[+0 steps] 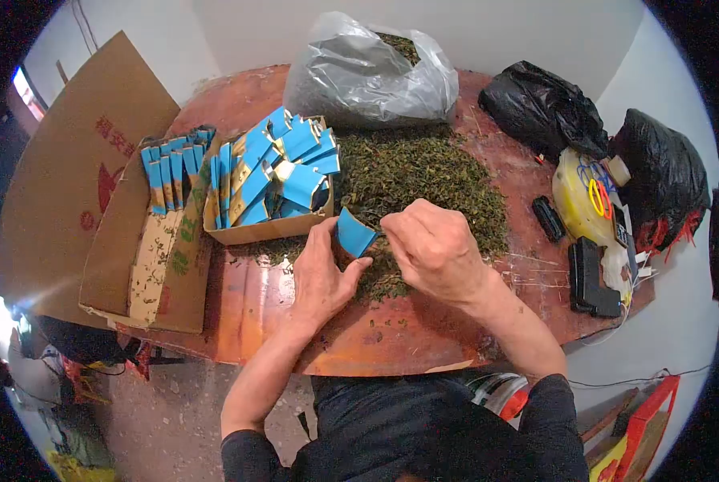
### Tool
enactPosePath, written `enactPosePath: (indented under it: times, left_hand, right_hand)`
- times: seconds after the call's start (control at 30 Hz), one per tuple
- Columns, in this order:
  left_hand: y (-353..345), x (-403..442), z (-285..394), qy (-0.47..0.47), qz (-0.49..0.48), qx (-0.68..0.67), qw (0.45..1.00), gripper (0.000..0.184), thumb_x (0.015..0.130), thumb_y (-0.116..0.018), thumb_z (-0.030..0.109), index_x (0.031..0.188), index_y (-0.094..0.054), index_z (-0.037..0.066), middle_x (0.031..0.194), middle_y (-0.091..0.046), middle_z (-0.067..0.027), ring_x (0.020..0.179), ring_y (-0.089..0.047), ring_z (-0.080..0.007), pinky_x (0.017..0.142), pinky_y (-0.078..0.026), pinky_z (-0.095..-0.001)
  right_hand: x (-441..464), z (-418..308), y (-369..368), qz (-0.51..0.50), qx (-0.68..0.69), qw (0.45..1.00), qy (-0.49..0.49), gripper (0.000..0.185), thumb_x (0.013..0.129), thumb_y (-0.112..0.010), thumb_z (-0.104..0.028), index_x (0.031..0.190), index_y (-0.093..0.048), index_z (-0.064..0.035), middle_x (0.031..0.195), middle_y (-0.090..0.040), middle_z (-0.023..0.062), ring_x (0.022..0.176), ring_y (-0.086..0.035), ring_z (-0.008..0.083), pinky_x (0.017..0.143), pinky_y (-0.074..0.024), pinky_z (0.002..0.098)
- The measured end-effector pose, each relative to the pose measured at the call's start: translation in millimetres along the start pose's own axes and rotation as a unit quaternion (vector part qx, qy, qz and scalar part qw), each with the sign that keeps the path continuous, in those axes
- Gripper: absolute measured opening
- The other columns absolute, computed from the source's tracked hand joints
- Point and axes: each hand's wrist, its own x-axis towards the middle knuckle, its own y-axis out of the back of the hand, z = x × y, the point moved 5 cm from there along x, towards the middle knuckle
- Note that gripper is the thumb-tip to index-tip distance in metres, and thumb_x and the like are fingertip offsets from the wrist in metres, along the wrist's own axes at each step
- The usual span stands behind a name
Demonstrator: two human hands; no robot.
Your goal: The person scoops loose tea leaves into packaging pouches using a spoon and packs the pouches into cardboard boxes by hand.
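Observation:
My left hand (pixel 321 277) is closed around a small blue and gold packet (pixel 354 233), held tilted over the table. Just right of it, my right hand (pixel 435 249) makes a pinch, fingertips close to the packet's edge; what they hold, if anything, is hidden. Beneath and behind both hands spreads a pile of dried green leaves (pixel 423 177), which look like tea. To the left of my left hand stands a small cardboard box (pixel 271 230) heaped with blue and gold packets (pixel 301 183), several lying at angles.
A large open carton (pixel 146 269) at left holds a row of packets (pixel 171 173). A clear plastic bag of leaves (pixel 359 76) stands at the back. Black bags (pixel 544 104), a yellow container (pixel 576 197) and a black case (pixel 592 277) line the right side.

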Motion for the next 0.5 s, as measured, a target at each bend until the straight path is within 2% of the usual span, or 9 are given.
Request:
enactPosePath:
  times: [0.33, 0.5]
  left_hand:
    - [4, 1, -1, 0.007, 0.024, -0.005, 1.0, 0.068, 0.078, -0.09, 0.018, 0.131, -0.051, 0.0, 0.107, -0.065, -0.0194, 0.092, -0.069, -0.0365, 0.08, -0.056, -0.0451]
    - [5, 0, -3, 0.016, 0.022, -0.015, 1.0, 0.066, 0.079, -0.09, 0.018, 0.13, -0.051, 0.001, 0.104, -0.065, -0.0184, 0.087, -0.068, -0.0342, 0.077, -0.056, -0.0434]
  right_hand:
    - [8, -10, -6, -0.019, -0.013, 0.999, 0.039, 0.014, 0.079, -0.073, -0.007, 0.083, -0.06, -0.0057, 0.074, -0.056, 0.0083, 0.071, -0.062, 0.0279, 0.061, -0.0535, 0.0405]
    - [9, -13, 3, 0.004, -0.05, 0.997, 0.056, 0.014, 0.077, -0.071, -0.007, 0.086, -0.062, -0.0039, 0.072, -0.055, 0.0078, 0.069, -0.061, 0.0266, 0.06, -0.0529, 0.0395]
